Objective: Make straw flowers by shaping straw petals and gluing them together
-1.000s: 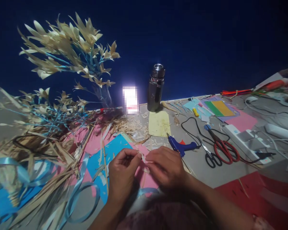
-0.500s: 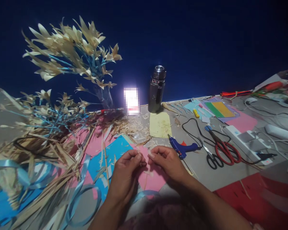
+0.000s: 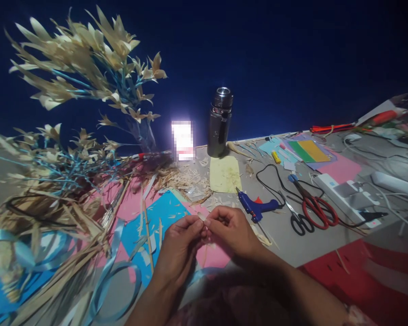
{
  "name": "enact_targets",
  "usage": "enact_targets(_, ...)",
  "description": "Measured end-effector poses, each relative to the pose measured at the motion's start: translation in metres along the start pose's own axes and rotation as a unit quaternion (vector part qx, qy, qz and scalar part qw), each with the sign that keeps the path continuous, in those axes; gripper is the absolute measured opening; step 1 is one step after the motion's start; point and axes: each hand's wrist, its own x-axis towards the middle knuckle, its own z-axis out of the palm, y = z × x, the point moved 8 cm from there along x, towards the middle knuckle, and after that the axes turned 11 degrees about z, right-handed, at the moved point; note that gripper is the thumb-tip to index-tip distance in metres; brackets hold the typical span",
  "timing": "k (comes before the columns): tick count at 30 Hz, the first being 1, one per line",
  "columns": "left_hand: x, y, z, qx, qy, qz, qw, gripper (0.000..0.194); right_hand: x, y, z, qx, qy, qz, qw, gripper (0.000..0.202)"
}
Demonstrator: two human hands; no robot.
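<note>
A small pale strip, petal-like (image 3: 202,217), shows between the fingertips of both hands. My left hand (image 3: 187,235) pinches it from the left, fingers closed. From the right, my right hand (image 3: 229,228) pinches it too, its fingertips touching those of the left. Under the hands lie a pink sheet (image 3: 211,257) and a blue sheet (image 3: 170,206) strewn with pale scraps. To the right of my right hand rests a blue glue gun (image 3: 258,206), its nozzle pointing at a stained yellow pad (image 3: 225,174).
Dried-husk flowers on blue stems (image 3: 122,77) stand at left, above husk strips and blue ribbon (image 3: 105,271). A dark flask (image 3: 220,122) stands at the back beside a bright, pixelated panel (image 3: 183,140). Red-handled scissors (image 3: 318,210), black-handled scissors (image 3: 301,224) and a power strip (image 3: 347,199) lie right.
My hands have come together, so their fingertips now meet at the pale strip; before, a gap parted them. The whole view has shifted slightly.
</note>
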Motion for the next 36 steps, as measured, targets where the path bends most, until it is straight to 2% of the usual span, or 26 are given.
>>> enact_targets(5, 0.0, -0.003, 0.0, -0.004, 0.008, 0.004, 1.0, 0.039, 0.0, 0.0, -0.002, -0.033, 0.041, 0.006, 0.999, 0.011)
enact_targets(9, 0.0, -0.004, 0.0, -0.01, 0.0, 0.012, 1.0, 0.036, 0.0, 0.0, -0.002, -0.05, 0.047, 0.009, 0.998, 0.014)
enact_targets(16, -0.002, -0.003, 0.012, -0.026, -0.071, 0.013, 0.997, 0.026, 0.001, 0.008, 0.007, 0.025, -0.04, 0.041, 0.998, 0.025)
enact_targets(21, -0.004, -0.001, 0.014, -0.013, -0.085, 0.021, 0.996, 0.026, -0.005, -0.006, 0.001, 0.021, -0.039, -0.013, 0.999, 0.026)
enact_targets(24, -0.006, -0.002, 0.013, 0.005, -0.101, 0.001, 0.995, 0.027, -0.008, -0.013, -0.004, 0.018, -0.053, -0.056, 0.997, 0.024)
enact_targets(29, -0.007, -0.006, 0.009, 0.016, -0.091, -0.024, 0.995, 0.031, -0.006, -0.011, -0.015, -0.032, -0.03, -0.118, 0.992, 0.01)
enact_targets(33, -0.004, -0.007, 0.005, 0.021, -0.06, 0.006, 0.998, 0.032, -0.006, -0.008, -0.018, -0.077, 0.023, -0.147, 0.986, 0.005)
enact_targets(36, -0.003, -0.003, 0.001, 0.031, -0.035, 0.058, 0.997, 0.029, -0.006, -0.006, -0.017, -0.072, 0.036, -0.149, 0.986, 0.007)
